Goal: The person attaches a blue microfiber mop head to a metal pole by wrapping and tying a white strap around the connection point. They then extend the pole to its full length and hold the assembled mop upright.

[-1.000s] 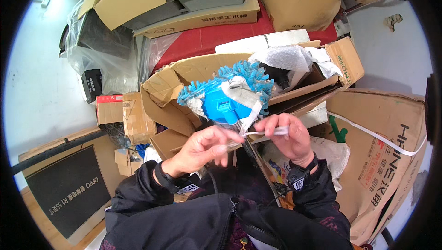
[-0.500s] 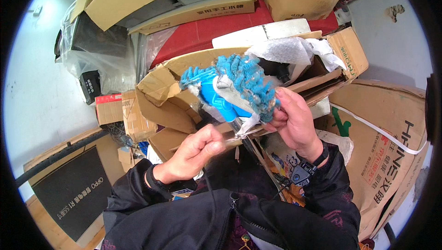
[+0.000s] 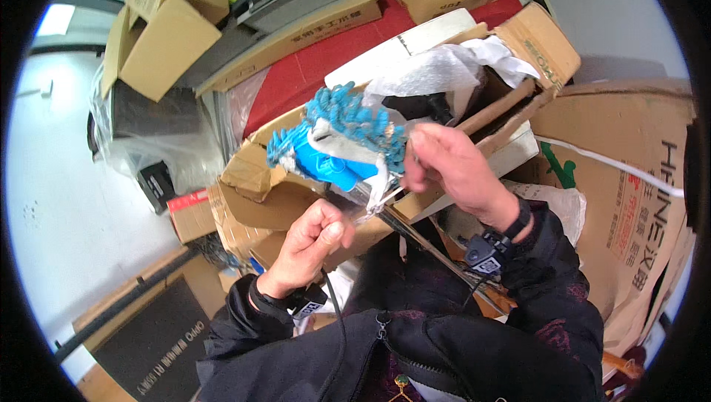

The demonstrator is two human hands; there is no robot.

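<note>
A mop (image 3: 363, 124) with blue yarn strands and a blue plastic head (image 3: 326, 168) is tilted in front of me. Its pole (image 3: 424, 245) runs down to the lower right, past my lap. A whitish strip of cloth (image 3: 378, 185) hangs from the head by the top of the pole. My left hand (image 3: 307, 243) is closed in a pinch just left of that strip, seemingly on its thin, pale end. At the mop's right edge, my right hand (image 3: 455, 176) has its fingers curled against the yarn. Its fingertips are partly hidden and slightly blurred.
Behind the mop stands an open cardboard box (image 3: 248, 172) with bubble wrap (image 3: 422, 80) and dark items. A large carton (image 3: 629, 202) leans at the right. More boxes (image 3: 167, 50) are stacked on a red surface (image 3: 296, 83). A dark flat carton (image 3: 159, 339) lies lower left.
The view has tilted and shifted. In the picture, the mop head lies further left, with both hands still beside it. My right hand's fingers are curled more than before.
</note>
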